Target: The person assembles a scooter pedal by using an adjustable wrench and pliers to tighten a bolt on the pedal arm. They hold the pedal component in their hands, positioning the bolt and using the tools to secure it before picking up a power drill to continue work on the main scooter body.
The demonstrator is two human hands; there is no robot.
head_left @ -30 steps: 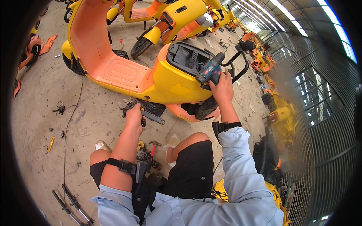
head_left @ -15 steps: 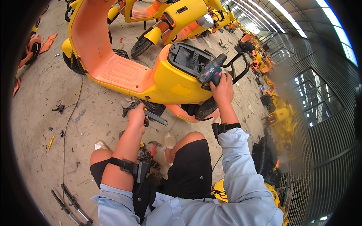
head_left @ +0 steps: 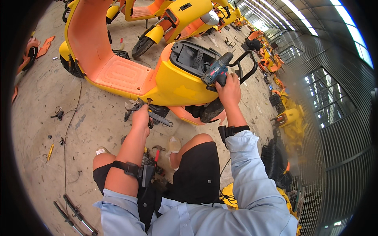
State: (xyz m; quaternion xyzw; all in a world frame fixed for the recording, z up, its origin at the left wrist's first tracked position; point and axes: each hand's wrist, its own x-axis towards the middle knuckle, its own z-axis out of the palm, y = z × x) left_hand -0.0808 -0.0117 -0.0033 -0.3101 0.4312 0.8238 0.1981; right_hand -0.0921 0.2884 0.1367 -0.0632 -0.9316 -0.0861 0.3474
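A yellow electric scooter with an orange footboard [head_left: 122, 74] stands crosswise before me, its black storage compartment [head_left: 185, 55] uncovered. My right hand [head_left: 230, 92] is wrapped round the handle of a blue-and-black cordless drill [head_left: 215, 70]. The drill is over the rear edge of the compartment, its nose towards the black rear rack [head_left: 249, 72]; whether it rests there I cannot tell. Low by the scooter's side, my left hand [head_left: 139, 116] is closed round a dark adjustable wrench [head_left: 160, 119]. The fingers partly hide the wrench, and its far end lies close to the scooter's lower edge.
Between my legs on the concrete lies a red-handled hammer [head_left: 157, 153] among other tools. A yellow-handled tool [head_left: 50, 151] and two shock absorbers [head_left: 75, 212] lie to the left. More yellow scooters [head_left: 177, 21] stand behind; piled parts [head_left: 291, 122] line the right wall.
The scooter and both hands appear slightly further left and higher in the picture. Both hands keep their grips; the drill's nose has tilted a little more upright.
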